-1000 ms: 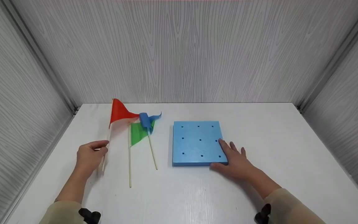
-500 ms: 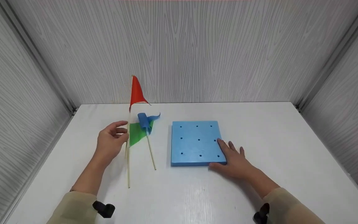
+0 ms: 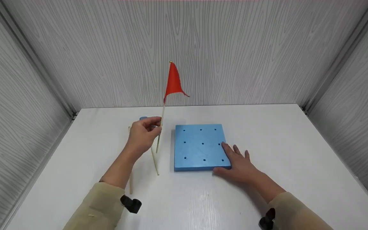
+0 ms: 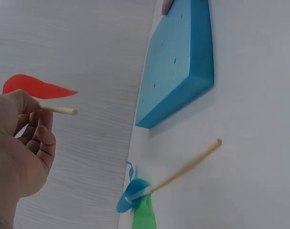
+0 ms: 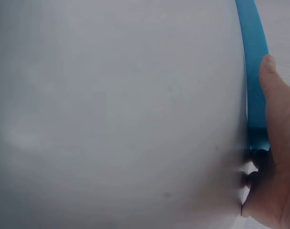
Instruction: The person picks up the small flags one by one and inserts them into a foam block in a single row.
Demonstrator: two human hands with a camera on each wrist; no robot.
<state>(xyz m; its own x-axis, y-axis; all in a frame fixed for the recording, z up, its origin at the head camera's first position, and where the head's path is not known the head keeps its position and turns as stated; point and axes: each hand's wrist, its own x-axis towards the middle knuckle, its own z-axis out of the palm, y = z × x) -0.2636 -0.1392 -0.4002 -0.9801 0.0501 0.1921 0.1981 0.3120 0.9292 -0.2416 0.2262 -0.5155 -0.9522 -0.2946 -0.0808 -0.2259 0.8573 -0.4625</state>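
The left hand [image 3: 144, 134] pinches the stick of a red flag [image 3: 173, 81] between thumb and fingers and holds it nearly upright in the air, just left of the blue foam block [image 3: 200, 147], with the stick's lower end clear of the surface [image 3: 267, 127]. In the left wrist view the bare end of the stick pokes out past the curled fingers [image 4: 37, 133]. The right hand [image 3: 240, 164] lies flat with straight fingers on the block's near right corner, thumb against its near edge, grasping nothing.

The block has nine small holes in three rows, and none of them holds a flag. By that, the work looks to be at its start: one flag is lifted, none is planted. Two more flags lie on the surface to the left of the block, a blue flag [image 4: 133, 195] rolled around its stick and a green flag [image 4: 144, 217] beside it; in the head view the left hand and arm hide most of both.

The surface is white and smooth, with a faint sheen near its front edge. Pale grey wood-grain walls [image 3: 203, 48] close it in at the back and on both sides.
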